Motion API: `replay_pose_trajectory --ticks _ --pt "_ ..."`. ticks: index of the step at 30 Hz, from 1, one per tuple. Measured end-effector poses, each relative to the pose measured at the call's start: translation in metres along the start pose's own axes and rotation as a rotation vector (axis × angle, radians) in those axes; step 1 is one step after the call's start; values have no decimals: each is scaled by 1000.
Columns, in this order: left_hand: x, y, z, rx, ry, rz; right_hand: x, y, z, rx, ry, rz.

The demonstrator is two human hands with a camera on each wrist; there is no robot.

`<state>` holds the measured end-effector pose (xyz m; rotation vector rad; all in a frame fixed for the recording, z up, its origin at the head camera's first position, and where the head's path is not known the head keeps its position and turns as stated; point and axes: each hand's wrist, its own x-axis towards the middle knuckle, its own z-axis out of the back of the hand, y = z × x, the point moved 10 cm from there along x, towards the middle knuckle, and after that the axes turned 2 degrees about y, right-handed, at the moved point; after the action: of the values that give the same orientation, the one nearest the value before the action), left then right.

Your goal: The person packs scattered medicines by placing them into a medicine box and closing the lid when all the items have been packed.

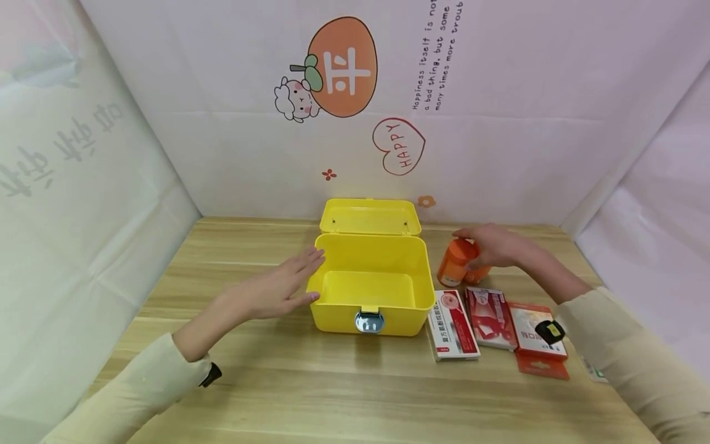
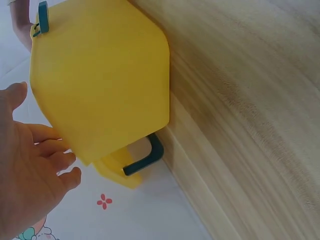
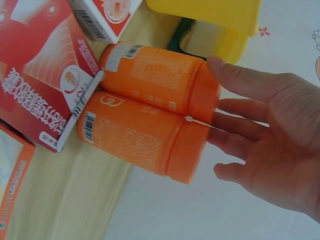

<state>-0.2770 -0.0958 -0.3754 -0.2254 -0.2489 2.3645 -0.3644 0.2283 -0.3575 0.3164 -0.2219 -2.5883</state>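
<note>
An open, empty yellow box with a metal latch stands mid-table, its lid tipped back. The left hand lies along the box's left rim, fingers nearly straight; in the left wrist view that hand is beside the yellow wall. Two orange bottles stand side by side right of the box. Over their lids reaches the right hand. In the right wrist view the right hand has its thumb and fingers at the lids of the near bottle and the other bottle, loosely bent.
A white and red box, a red box and an orange and white pack lie in front of the bottles. Part of another pack shows under the right sleeve. A printed cloth wall rises behind the wooden table.
</note>
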Motion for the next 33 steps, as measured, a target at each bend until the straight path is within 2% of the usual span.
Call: replay_pose_trajectory --ticks 7,12,17,33 --pt "-3 -3 -2 70 -8 -9 5 -2 -4 -21 -3 -33" --pt "-4 -5 -3 90 -21 -17 8 -3 -4 -56 -32 -17" --pt "-4 -6 -4 113 -32 -27 8 -4 -5 -48 -33 -21" --pt "-3 -8 -7 155 -17 -32 7 -2 -4 -55 -85 -19"
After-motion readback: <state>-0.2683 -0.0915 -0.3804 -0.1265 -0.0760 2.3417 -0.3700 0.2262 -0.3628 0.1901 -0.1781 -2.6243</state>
